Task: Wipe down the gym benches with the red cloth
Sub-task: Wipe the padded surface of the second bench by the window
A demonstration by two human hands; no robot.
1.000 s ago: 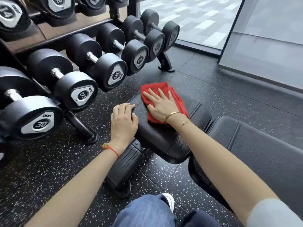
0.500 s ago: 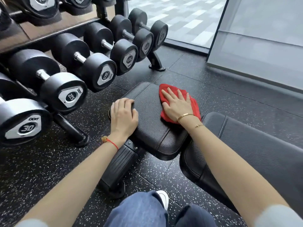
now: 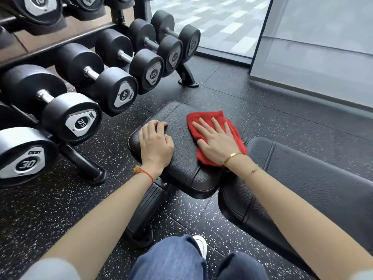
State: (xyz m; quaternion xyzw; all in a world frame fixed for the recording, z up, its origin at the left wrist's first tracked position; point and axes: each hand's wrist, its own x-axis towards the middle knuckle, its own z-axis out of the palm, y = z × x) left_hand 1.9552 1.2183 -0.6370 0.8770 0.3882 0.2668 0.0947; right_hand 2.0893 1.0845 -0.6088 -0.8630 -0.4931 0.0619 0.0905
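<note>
The black padded bench seat (image 3: 181,158) lies in the middle of the head view, with the longer back pad (image 3: 312,178) to its right. The red cloth (image 3: 203,118) is spread on the seat's right side. My right hand (image 3: 216,142) presses flat on the cloth, fingers spread and pointing away from me. My left hand (image 3: 156,144) rests on the seat's left edge, fingers curled over the rim. The cloth's middle is hidden under my palm.
A dumbbell rack (image 3: 187,75) with several black dumbbells (image 3: 70,116) stands close on the left. Speckled black rubber floor (image 3: 242,93) surrounds the bench. The bench's foot frame (image 3: 145,211) sits below the seat. A glass wall (image 3: 312,43) rises at the far right. My knees (image 3: 177,259) are at the bottom.
My right hand slid the red cloth from the seat's far middle to its right side, near the gap to the back pad. My left hand stayed on the left edge.
</note>
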